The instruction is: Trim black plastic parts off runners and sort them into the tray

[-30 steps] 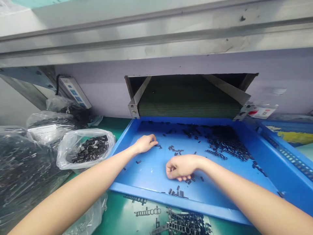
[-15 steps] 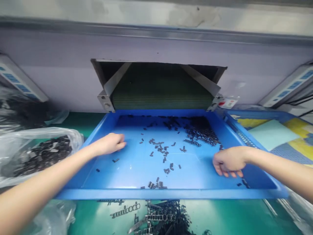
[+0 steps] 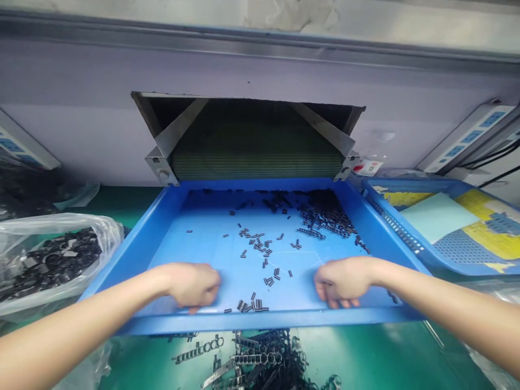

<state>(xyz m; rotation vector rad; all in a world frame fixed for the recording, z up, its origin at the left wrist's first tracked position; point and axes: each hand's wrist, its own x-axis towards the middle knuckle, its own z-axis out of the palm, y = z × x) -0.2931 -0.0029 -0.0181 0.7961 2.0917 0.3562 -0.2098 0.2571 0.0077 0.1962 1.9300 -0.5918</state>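
Both hands curled, fingers down, inside blue tray [image 3: 156, 227] near its front edge on the bench: left hand [image 3: 194, 284] w/ fist loosely closed, right hand [image 3: 343, 280] likewise, small black parts [image 3: 254, 306] btwn them; can't tell if either grips any.

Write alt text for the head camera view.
Two bare hands, left hand and right hand, rest curled inside the near edge of a blue tray scattered with small black parts. The tray sits below a machine opening with a green belt; a bag of black parts lies to the left.
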